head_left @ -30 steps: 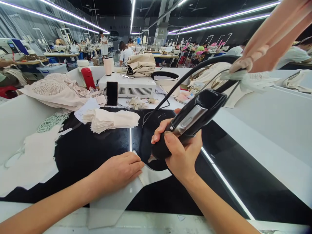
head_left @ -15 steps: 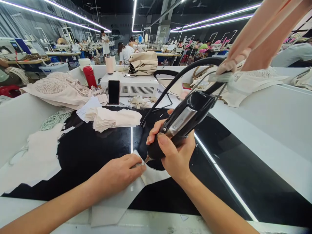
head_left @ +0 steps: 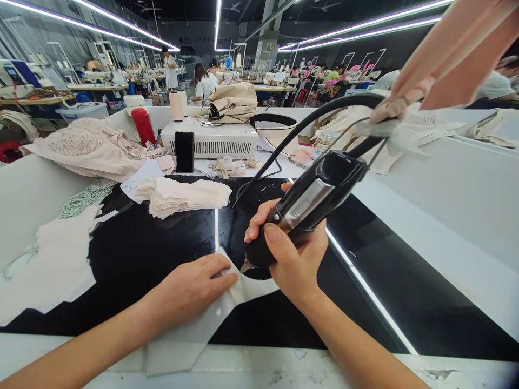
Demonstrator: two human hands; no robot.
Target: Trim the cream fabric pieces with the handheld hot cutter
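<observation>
R hand [head_left: 298, 254] clamped round tool [head_left: 310, 204], tip at cloth [head_left: 252, 289] on dark surface [head_left: 150, 248]; prob. heavy, rigid: grip low. L hand [head_left: 197, 287] unclenched, atop cloth; prob. soft, light: press nr. tip.

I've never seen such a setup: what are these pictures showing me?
There is no robot here: a person works bare-handed, and every picture comes from one camera worn on the head, looking forward and down. The right hand grips a black tool with a metal tip. The left hand rests on a pale piece of material; I can't tell whether the tip touches it. On the glossy black surface lies a stack of cloth pieces, with green cord loops to its left. A phone stands upright beyond.
</observation>
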